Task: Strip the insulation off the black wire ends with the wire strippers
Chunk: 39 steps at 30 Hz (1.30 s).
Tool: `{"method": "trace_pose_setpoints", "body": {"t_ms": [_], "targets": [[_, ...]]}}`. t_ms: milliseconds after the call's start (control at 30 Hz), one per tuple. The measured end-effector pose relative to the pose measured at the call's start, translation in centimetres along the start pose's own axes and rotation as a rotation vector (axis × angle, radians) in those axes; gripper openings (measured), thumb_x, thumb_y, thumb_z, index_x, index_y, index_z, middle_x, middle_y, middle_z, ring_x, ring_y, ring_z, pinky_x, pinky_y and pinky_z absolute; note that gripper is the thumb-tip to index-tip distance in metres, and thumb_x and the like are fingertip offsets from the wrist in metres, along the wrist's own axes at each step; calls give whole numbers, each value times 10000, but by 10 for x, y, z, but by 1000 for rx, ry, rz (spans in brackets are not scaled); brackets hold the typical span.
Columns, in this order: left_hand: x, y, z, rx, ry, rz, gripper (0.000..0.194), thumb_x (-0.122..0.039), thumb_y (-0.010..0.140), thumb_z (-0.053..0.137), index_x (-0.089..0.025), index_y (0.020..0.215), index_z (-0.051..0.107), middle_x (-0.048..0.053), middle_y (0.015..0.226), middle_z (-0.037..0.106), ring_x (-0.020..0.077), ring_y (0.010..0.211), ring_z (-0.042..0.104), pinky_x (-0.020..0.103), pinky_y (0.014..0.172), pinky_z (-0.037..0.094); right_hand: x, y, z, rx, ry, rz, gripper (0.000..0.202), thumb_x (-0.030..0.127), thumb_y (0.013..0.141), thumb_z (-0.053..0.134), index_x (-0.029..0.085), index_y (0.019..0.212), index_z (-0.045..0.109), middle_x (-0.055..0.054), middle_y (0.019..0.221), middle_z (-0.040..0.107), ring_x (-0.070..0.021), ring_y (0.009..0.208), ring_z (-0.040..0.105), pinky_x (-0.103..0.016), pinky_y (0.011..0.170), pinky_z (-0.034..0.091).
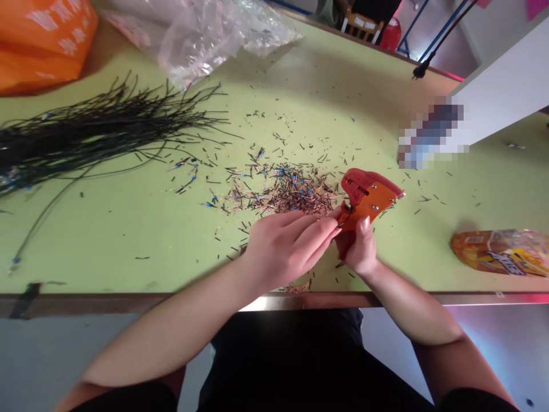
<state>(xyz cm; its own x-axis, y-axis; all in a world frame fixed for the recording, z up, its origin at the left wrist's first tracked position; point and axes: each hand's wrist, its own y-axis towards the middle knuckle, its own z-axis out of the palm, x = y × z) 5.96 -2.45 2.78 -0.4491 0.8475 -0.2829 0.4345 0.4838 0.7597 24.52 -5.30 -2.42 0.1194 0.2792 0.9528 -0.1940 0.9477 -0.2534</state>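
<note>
My right hand [362, 249] is wrapped around the handles of a red and orange wire stripper [373, 200], its thumb along the near side. The tool's jaws point up and to the left, above the green tabletop [163, 246]. My left hand [295, 240] reaches across from the left with its fingers pressed together. Its fingertips are at the stripper's left side, where a short stretch of thin black wire [348, 216] shows. Most of that wire is hidden. Behind my left hand lies a pile of black and coppery clippings [300, 191] with blue bits among them.
A bundle of black wires [86, 131] lies at the left. Behind it are an orange bag [38, 46] and a clear plastic bag [201, 34]. An orange snack packet [501, 252] lies at the right. A white panel [501, 86] stands at the back right.
</note>
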Motion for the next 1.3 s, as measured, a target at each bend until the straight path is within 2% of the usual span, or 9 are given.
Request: {"method": "trace_pose_setpoints", "body": {"t_ms": [133, 333, 467, 533, 667, 767, 867, 1033, 1300], "targets": [[-1, -1, 0, -17, 5, -14, 71, -183, 1023, 629, -223, 1081, 637, -32, 731, 753, 112, 563, 659, 267, 512, 455, 10, -1, 7, -227, 65, -177, 708, 951, 782, 538, 281, 1007, 568, -98, 846, 642, -333, 931, 719, -451, 642, 633], [-1, -2, 0, 5, 2, -19, 81, -182, 1020, 629, -229, 1084, 644, -29, 757, 769, 109, 573, 676, 262, 522, 472, 19, -5, 10, -128, 48, -148, 672, 954, 807, 528, 288, 751, 468, -32, 626, 514, -267, 723, 663, -386, 534, 580], [-1, 0, 0, -6, -11, -7, 88, -163, 1014, 639, -208, 1089, 646, -14, 789, 786, 113, 582, 683, 261, 531, 487, 21, -4, 11, -82, 100, -166, 656, 907, 861, 545, 280, 673, 491, 22, 522, 379, -215, 585, 569, -361, 534, 562], [0, 2, -3, -9, -32, -4, 89, -161, 1015, 639, -210, 1088, 653, -13, 811, 794, 113, 601, 691, 254, 550, 501, 23, 0, 10, -67, 131, -151, 659, 910, 856, 549, 274, 685, 523, 28, 520, 384, -213, 589, 578, -360, 559, 575], [8, 5, -11, -75, -67, -143, 76, -179, 1039, 615, -214, 1031, 682, -22, 786, 780, 103, 614, 685, 230, 575, 505, 31, 8, 0, 165, 241, -75, 749, 970, 822, 494, 230, 782, 602, 12, 577, 523, -189, 560, 602, -365, 583, 605], [19, 5, -12, -105, -30, -300, 188, -263, 1081, 551, -210, 989, 705, 1, 815, 777, 118, 661, 692, 235, 600, 509, 36, 9, -7, 362, 315, -1, 755, 943, 851, 507, 200, 829, 638, -7, 626, 596, -178, 555, 624, -370, 614, 627], [30, 3, -7, -96, -29, -319, 233, -294, 1092, 520, -208, 987, 710, 3, 828, 766, 123, 688, 681, 240, 641, 512, 36, 5, -11, 471, 319, 35, 735, 906, 888, 515, 188, 882, 673, -37, 686, 654, -192, 611, 668, -357, 629, 631], [36, 0, -1, -56, -55, -252, 225, -275, 1092, 513, -205, 968, 687, -11, 782, 733, 114, 642, 632, 240, 625, 479, 30, 1, -13, 564, 327, 24, 719, 854, 958, 470, 174, 951, 705, -47, 715, 677, -195, 640, 684, -340, 624, 623], [40, -3, 0, -20, -24, -237, 288, -309, 1113, 461, -198, 961, 678, 13, 787, 725, 128, 658, 632, 257, 604, 467, 32, 2, -15, 601, 263, -20, 692, 808, 992, 474, 162, 968, 719, -51, 739, 687, -192, 654, 696, -345, 660, 632]]}}
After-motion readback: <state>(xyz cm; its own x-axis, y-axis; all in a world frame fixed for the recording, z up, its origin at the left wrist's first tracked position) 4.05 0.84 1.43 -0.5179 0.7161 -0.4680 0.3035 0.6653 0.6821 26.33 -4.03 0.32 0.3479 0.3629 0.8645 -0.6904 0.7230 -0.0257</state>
